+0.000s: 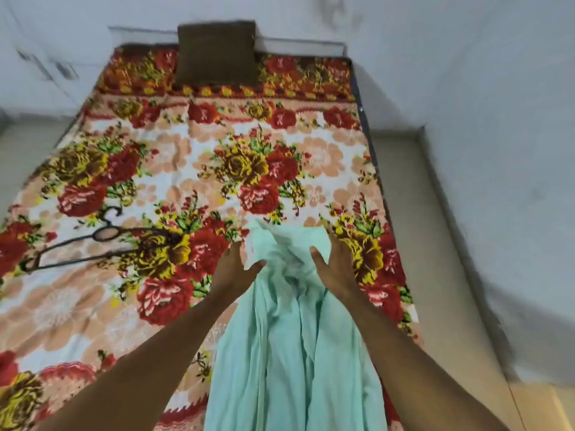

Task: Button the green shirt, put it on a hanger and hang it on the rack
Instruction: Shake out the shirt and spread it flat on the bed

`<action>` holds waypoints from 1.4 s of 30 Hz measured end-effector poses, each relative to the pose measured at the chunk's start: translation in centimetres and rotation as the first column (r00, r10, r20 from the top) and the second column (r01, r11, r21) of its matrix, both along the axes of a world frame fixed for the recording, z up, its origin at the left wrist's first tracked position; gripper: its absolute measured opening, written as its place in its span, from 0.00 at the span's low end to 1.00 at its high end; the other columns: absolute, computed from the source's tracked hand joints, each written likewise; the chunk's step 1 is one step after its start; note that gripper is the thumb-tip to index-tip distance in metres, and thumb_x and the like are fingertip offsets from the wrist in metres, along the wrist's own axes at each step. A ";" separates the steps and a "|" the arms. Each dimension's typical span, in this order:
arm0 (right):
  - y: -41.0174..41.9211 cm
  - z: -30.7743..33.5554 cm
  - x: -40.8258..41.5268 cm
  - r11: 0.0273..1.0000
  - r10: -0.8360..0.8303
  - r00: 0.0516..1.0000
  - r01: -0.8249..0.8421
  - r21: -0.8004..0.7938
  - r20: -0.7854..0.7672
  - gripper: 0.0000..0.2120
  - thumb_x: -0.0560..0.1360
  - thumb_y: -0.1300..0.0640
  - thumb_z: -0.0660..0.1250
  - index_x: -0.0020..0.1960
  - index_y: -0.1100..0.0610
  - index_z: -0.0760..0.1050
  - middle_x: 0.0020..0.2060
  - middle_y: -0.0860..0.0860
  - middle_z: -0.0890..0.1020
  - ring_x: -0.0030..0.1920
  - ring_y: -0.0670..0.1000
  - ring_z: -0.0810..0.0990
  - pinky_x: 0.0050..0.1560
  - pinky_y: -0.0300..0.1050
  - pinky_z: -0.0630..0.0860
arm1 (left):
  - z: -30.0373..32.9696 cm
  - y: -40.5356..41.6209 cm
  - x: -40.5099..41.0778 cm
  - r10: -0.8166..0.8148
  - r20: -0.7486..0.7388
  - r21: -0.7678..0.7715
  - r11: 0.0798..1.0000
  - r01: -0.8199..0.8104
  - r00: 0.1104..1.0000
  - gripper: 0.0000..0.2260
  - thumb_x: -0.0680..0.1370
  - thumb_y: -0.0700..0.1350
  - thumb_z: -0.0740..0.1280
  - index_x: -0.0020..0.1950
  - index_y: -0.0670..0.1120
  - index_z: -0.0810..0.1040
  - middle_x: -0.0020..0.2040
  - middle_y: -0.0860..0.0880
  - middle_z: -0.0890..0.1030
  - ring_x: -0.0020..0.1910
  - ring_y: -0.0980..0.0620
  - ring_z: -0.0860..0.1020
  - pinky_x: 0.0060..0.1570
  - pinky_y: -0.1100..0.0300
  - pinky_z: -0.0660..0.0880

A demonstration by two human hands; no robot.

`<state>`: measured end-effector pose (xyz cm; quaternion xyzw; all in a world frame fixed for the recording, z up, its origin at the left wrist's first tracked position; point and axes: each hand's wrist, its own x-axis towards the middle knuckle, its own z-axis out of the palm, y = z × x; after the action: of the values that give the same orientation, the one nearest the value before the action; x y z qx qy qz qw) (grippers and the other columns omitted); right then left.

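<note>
Nearest to the camera, the pale mint-green cotton shirt (292, 353) hangs down in long soft folds from the two hands and passes out of the lower edge of the view. Its upper part is bunched between the hands, just above the near end of the bed with the red and yellow flowered cover (186, 157). The left hand (231, 267) pinches a fold of cloth between thumb and fingers. The right hand (334, 265) grips the other side, with fingers hidden behind the fabric.

The cloth looks thin and slippery, and neither buttons nor collar can be found in this bunch. I judge the main risk so: if the person spreads it without finding the front plackets, the shirt may land twisted or face down on the bed, and the buttoning will start on a wrong pair. A loose pinch of the left hand could also let one side drop.

Farther on the bed, left of the shirt and well apart, lies the thin black wire hanger (93, 241). At the far end of the bed a brown square cushion (217, 54) leans on the white wall (466, 73). No rack is seen.
</note>
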<state>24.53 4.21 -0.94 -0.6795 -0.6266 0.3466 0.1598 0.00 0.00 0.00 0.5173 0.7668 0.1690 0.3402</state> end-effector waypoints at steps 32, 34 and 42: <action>-6.0 18.8 2.8 0.908 -0.328 0.464 -0.087 -0.411 -0.823 0.30 0.66 0.58 0.80 0.66 0.59 0.77 0.61 0.55 0.85 0.61 0.55 0.84 0.62 0.49 0.81 | 20.1 -8.8 -0.9 -0.100 0.482 0.352 0.932 -0.088 0.871 0.10 0.82 0.43 0.68 0.53 0.37 0.82 0.44 0.45 0.83 0.41 0.54 0.80 0.40 0.60 0.76; -7.3 23.2 1.9 0.933 -0.253 0.485 -0.105 -0.343 -0.837 0.25 0.70 0.62 0.77 0.65 0.60 0.76 0.57 0.55 0.85 0.56 0.54 0.85 0.60 0.49 0.83 | 24.2 -10.4 -1.4 -0.159 0.406 0.411 0.911 -0.025 0.900 0.07 0.82 0.42 0.69 0.51 0.38 0.82 0.43 0.46 0.83 0.40 0.56 0.80 0.39 0.62 0.76; -16.0 38.7 0.6 0.994 0.068 0.679 0.015 0.107 -0.731 0.24 0.70 0.75 0.75 0.58 0.56 0.74 0.53 0.59 0.86 0.54 0.60 0.84 0.53 0.53 0.84 | 38.2 -18.7 -5.1 -0.304 0.253 0.600 0.794 0.098 0.918 0.05 0.81 0.40 0.70 0.55 0.45 0.84 0.44 0.62 0.86 0.43 0.65 0.82 0.43 0.66 0.78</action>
<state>25.09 -11.74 37.73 -0.4654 -0.5370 0.5588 0.4276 -5.12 -18.67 38.21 0.6387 0.5494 0.4407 0.3099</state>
